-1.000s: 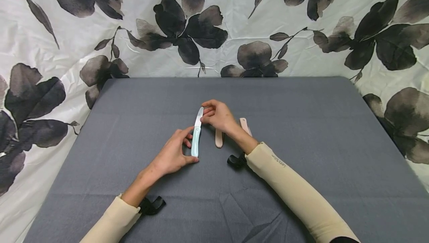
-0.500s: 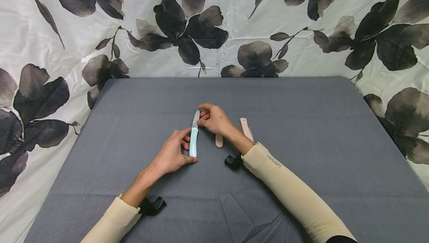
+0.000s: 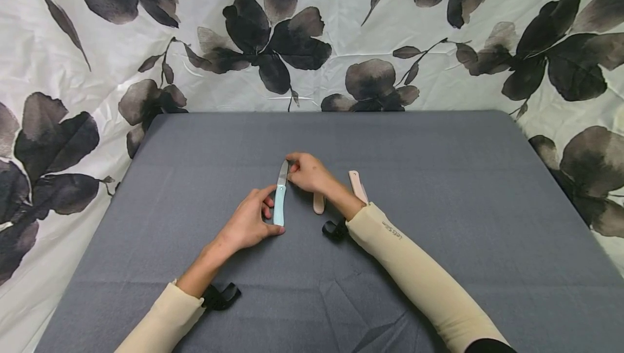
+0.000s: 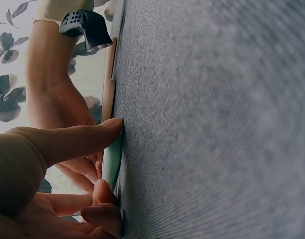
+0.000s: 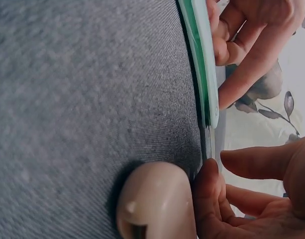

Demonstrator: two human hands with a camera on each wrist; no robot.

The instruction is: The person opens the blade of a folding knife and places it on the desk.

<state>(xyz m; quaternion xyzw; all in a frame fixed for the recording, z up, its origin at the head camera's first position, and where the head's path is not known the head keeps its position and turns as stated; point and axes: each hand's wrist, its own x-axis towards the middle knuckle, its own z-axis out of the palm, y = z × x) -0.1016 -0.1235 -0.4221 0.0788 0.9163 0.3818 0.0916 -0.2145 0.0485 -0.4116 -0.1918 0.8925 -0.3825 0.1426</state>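
Note:
A folding knife (image 3: 279, 204) with a pale blue-green handle and its blade (image 3: 283, 171) out lies on the grey cloth, blade pointing away. My left hand (image 3: 251, 222) holds the handle from the left, thumb at its near end and fingers along its side; the left wrist view shows the thumb and a fingertip on the green handle (image 4: 112, 159). My right hand (image 3: 309, 173) is at the blade's tip end, thumb and fingertips close about it. In the right wrist view the blade (image 5: 210, 142) runs down between them, its tip hidden.
Right of the knife lies a pink-beige handle (image 3: 318, 204), partly covered by my right hand and forearm. Farther right, another pink-beige handled knife (image 3: 357, 184) lies slanted behind the wrist. A floral cloth (image 3: 302, 33) hangs beyond the table (image 3: 439, 180).
The blue-green knife has shifted slightly left, turning a little, with both hands moving along with it. My right forearm has moved left too. The pink-beige pieces stay put.

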